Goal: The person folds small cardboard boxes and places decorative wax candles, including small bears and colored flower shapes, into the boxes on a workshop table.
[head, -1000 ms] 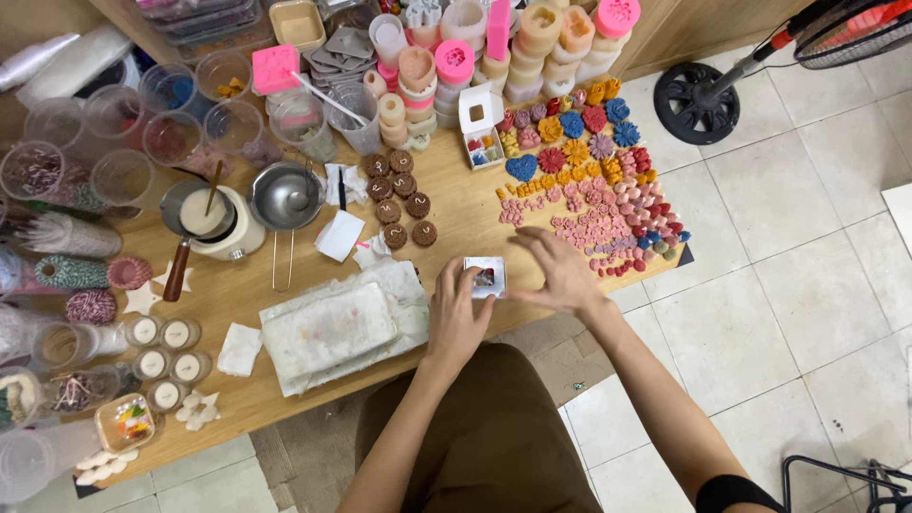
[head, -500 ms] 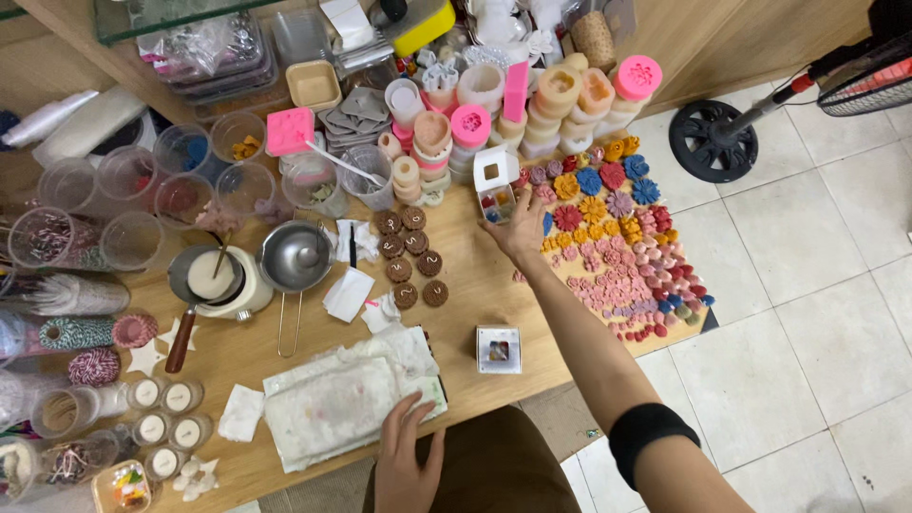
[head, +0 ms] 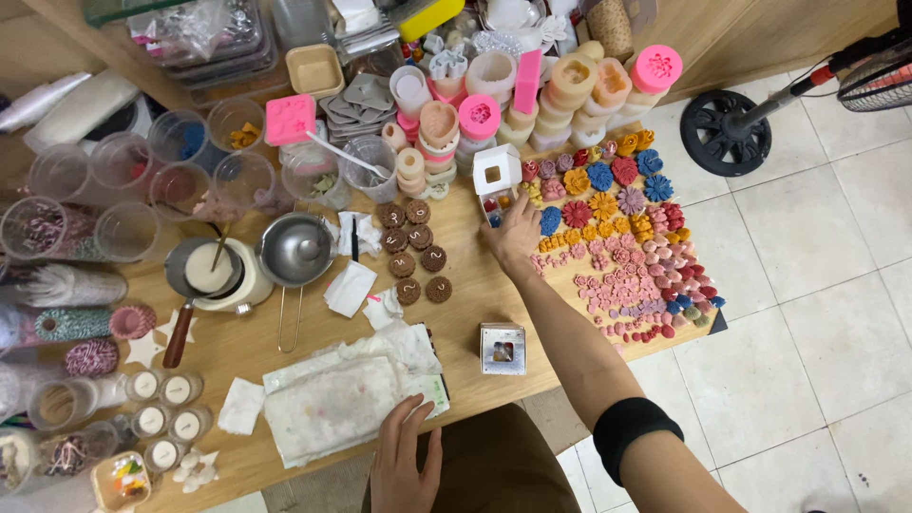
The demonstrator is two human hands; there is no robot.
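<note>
Two bare hands are in view over a crowded wooden table (head: 494, 294). The right hand (head: 514, 233) stretches forward, palm down, its fingers loosely bent and close together at the open white box (head: 495, 180) with small coloured pieces inside; the fingertips lie at the box's lower edge, but whether they pinch anything cannot be told, since the back of the hand covers them. Just right of that hand spreads a field of coloured flower shapes (head: 617, 237) in blue, red, yellow and pink. The left hand (head: 404, 461) rests near the bottom edge of the view, fingers spread moderately wide and flat, tips touching the edge of a crumpled white cloth (head: 332, 399); it holds nothing. A second small white box (head: 502, 348), closed, with a window in its top, stands on the table between the two hands, touched by neither. Brown round discs (head: 418, 249) lie left of the right hand. The left wrist is cut off by the frame, and the right arm, wearing a black band (head: 632, 432), leaves at the lower right.
</note>
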